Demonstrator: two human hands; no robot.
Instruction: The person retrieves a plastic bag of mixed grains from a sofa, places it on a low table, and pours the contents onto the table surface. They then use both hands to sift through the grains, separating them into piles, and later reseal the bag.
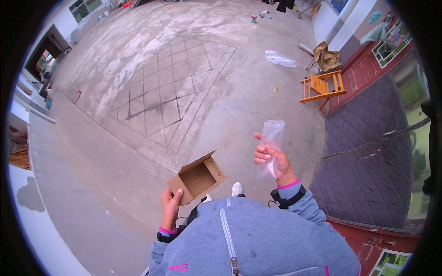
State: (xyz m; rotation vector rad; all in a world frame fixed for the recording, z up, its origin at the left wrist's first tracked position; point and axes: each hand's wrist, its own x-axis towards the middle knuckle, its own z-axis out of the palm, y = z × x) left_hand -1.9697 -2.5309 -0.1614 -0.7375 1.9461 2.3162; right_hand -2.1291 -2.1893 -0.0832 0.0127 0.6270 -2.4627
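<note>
My left hand [172,201] grips a small cardboard box [199,178] by its lower left side, thumb on a flap. The box's flaps stand open, its inside looks bare, and one flap bears printed marks. To the right and a little higher, my right hand [272,157] is closed around a translucent plastic bag [272,132], whose ends stick out above and below the fingers. One finger is extended behind the bag. The box and the bag are apart. What the fingers under the box do is hidden.
A wooden folding chair [323,88] lies near the wall at right, beside crumpled brown paper [326,57]. Clear plastic wrapping [280,59] and a small can [253,18] are on the concrete floor. A dark quilted curtain [366,148] covers the doorway at right.
</note>
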